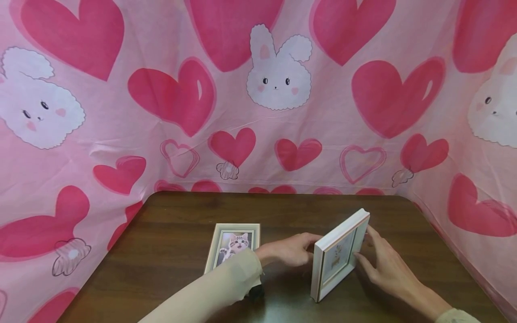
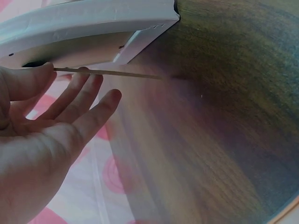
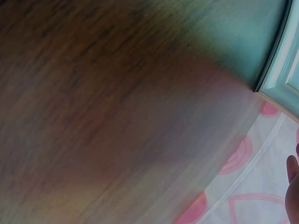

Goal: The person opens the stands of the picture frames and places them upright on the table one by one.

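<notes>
A white picture frame [image 1: 338, 260] with thin reddish-brown trim and a small figure in its picture is tilted upright over the table, its front toward the right. My right hand [image 1: 389, 269] grips its right edge, thumb at the front and fingers partly hidden behind. My left hand [image 1: 292, 250] is behind the frame. In the left wrist view, the thumb and fingers of that hand pinch a thin brown strip, seen edge-on [image 2: 117, 73], at the back of the frame. The right wrist view catches only a frame corner [image 3: 275, 91] and some fingertips [image 3: 292, 168].
A second, cream-coloured frame [image 1: 215, 240] with a kitten picture lies on the dark wooden table [image 1: 181, 211], left of the hands and partly covered by the left sleeve [image 1: 218, 287]. Pink cloth [image 1: 234, 98] with hearts and rabbits hangs around the table.
</notes>
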{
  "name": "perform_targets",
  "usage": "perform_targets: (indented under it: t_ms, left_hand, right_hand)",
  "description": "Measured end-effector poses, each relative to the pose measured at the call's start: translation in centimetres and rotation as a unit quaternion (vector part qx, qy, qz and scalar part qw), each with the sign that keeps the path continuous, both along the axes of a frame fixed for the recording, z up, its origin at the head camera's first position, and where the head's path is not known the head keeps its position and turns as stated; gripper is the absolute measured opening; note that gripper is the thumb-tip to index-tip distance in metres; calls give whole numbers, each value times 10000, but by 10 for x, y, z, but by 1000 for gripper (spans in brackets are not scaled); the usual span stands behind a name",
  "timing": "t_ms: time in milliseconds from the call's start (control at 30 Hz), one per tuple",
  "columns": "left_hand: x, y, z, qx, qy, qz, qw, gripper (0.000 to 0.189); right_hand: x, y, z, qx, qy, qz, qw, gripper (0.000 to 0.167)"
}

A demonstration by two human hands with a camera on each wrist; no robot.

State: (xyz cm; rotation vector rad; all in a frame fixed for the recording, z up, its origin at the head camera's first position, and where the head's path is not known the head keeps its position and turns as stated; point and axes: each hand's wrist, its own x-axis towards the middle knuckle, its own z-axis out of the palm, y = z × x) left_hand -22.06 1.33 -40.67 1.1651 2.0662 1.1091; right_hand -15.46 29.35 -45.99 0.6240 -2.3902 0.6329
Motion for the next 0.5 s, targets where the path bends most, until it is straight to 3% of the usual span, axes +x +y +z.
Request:
perform_targets:
  t_ms: [500]
  left_hand:
    - [-1,2,-1,-103,187,51,9998,55]
  right_hand:
    - [-1,0,1,25,41,47,10000,106]
